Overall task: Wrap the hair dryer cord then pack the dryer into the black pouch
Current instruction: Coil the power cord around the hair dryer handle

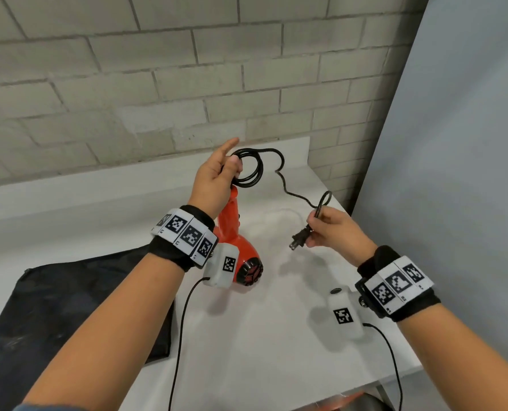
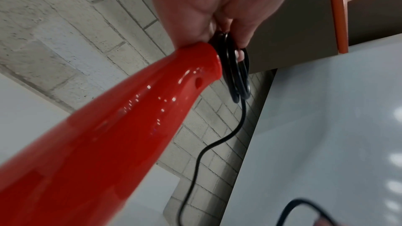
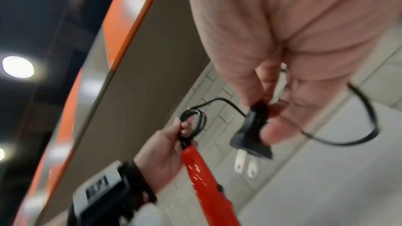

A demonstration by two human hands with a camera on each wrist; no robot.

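The red hair dryer [image 1: 238,247] hangs handle-up above the white table, its handle [image 2: 108,126] long and glossy in the left wrist view. My left hand [image 1: 217,179] grips the handle's end together with a few black cord coils [image 1: 251,167], index finger pointing up. The loose cord [image 1: 294,191] runs right to the plug [image 1: 300,237], which my right hand [image 1: 333,229] pinches just behind its prongs [image 3: 245,164], with a small cord loop [image 1: 325,200] above the fingers. The black pouch [image 1: 69,310] lies flat at the left, under my left forearm.
The white table [image 1: 261,336] stands in a corner, with a grey brick wall [image 1: 158,84] behind and a pale panel [image 1: 454,143] on the right. Thin black cables [image 1: 184,321] hang from the wrist cameras. The table's front edge is at the lower right.
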